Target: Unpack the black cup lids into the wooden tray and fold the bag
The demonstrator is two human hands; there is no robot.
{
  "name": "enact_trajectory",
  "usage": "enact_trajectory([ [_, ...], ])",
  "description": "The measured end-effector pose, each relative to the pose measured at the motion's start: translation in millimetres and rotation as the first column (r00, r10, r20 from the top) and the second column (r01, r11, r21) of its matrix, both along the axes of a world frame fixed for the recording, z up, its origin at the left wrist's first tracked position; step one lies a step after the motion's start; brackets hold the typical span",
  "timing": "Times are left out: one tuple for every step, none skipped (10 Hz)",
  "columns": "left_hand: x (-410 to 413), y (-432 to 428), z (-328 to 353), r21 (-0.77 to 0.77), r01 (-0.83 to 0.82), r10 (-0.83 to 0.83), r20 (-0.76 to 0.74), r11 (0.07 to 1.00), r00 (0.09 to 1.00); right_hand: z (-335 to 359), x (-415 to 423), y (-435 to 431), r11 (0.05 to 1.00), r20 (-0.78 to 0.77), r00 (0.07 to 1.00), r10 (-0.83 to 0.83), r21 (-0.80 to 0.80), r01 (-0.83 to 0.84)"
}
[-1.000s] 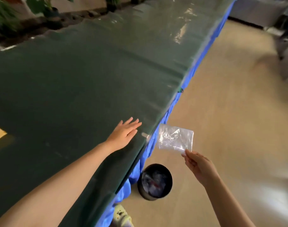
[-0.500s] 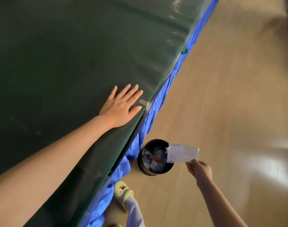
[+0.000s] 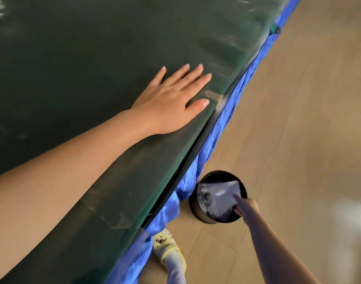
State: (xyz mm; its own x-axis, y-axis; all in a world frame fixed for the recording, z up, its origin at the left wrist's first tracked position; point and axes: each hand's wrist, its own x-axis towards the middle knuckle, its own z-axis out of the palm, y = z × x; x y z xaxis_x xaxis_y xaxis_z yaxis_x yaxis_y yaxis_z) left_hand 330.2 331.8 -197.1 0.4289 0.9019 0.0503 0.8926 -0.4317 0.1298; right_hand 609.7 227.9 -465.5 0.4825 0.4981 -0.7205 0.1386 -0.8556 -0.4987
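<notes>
My left hand (image 3: 171, 101) lies flat, fingers spread, on the dark green table top (image 3: 73, 58) near its right edge, holding nothing. My right hand (image 3: 246, 207) reaches down over a black round bin (image 3: 200, 210) on the floor and pinches a corner of the folded clear plastic bag (image 3: 218, 193). The bag sits in the bin's mouth, over other crumpled plastic. No black cup lids and no wooden tray are in view.
A blue cloth skirt (image 3: 226, 128) hangs along the table's right edge down to the floor. My foot in a pale yellow clog (image 3: 168, 245) stands by the skirt, left of the bin. Beige wooden floor (image 3: 309, 119) spreads to the right.
My right hand has lowered the folded bag from beside the table edge down into the bin's mouth. The view has tilted downward. My left hand has stayed flat on the table.
</notes>
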Motion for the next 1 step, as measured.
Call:
enact_trajectory([
  [3.3,0.2,1.5,-0.001,0.012,-0.012,-0.014,1.000,1.000,-2.5,6.3,1.9,0.998,0.115,0.992,0.061,-0.024,-0.059],
])
